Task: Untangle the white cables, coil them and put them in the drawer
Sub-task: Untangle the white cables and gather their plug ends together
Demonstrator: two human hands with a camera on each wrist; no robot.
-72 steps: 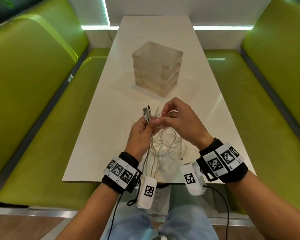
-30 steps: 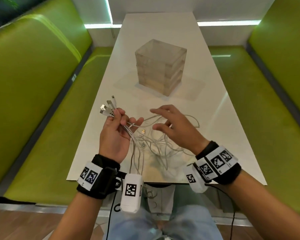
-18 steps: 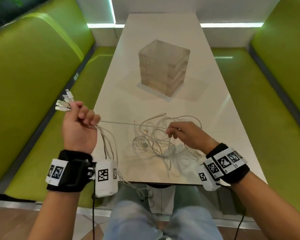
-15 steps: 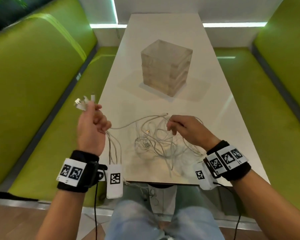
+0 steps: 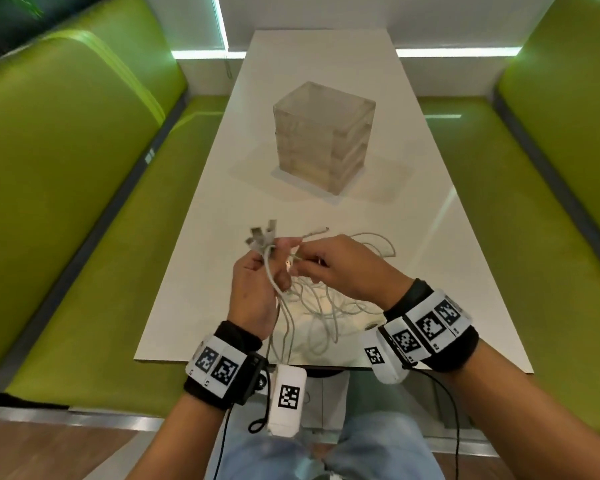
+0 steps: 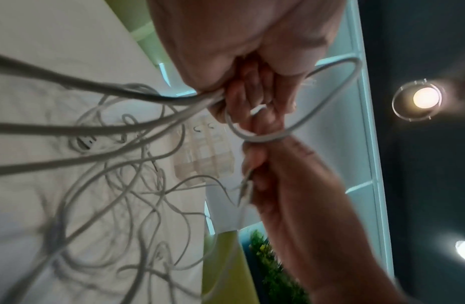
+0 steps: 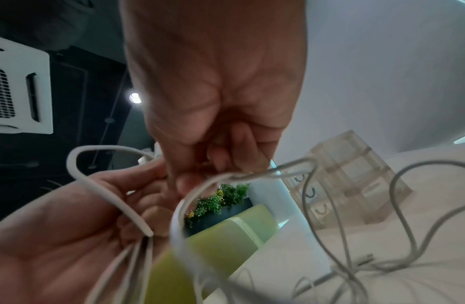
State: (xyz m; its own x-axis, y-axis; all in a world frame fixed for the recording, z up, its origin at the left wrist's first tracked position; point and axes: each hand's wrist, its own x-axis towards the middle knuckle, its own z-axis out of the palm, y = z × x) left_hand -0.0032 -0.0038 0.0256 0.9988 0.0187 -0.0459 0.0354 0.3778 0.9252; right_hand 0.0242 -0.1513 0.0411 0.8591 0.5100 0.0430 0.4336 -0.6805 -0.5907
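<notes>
A loose tangle of white cables (image 5: 321, 306) lies on the near part of the white table (image 5: 319, 64). My left hand (image 5: 274, 263) is raised above it and grips a bundle of cable ends, whose plugs (image 5: 262, 233) stick up past the fingers. Several strands (image 6: 101, 127) run from that fist down to the tangle. My right hand (image 5: 305, 268) is right beside the left and pinches a thin cable (image 7: 242, 176) near its end. One loop (image 6: 330, 98) curls around the left fingers. A translucent drawer unit (image 5: 323, 140) stands at the table's middle, drawers closed.
Green padded benches (image 5: 66, 202) flank the table on both sides. The table's near edge (image 5: 222, 360) is just in front of my wrists. Some cable strands hang over that edge toward my lap.
My left hand has swung back from the left of the table to its middle, still holding the plug ends. My right hand has risen from the tangle to meet it, pinching a cable.
</notes>
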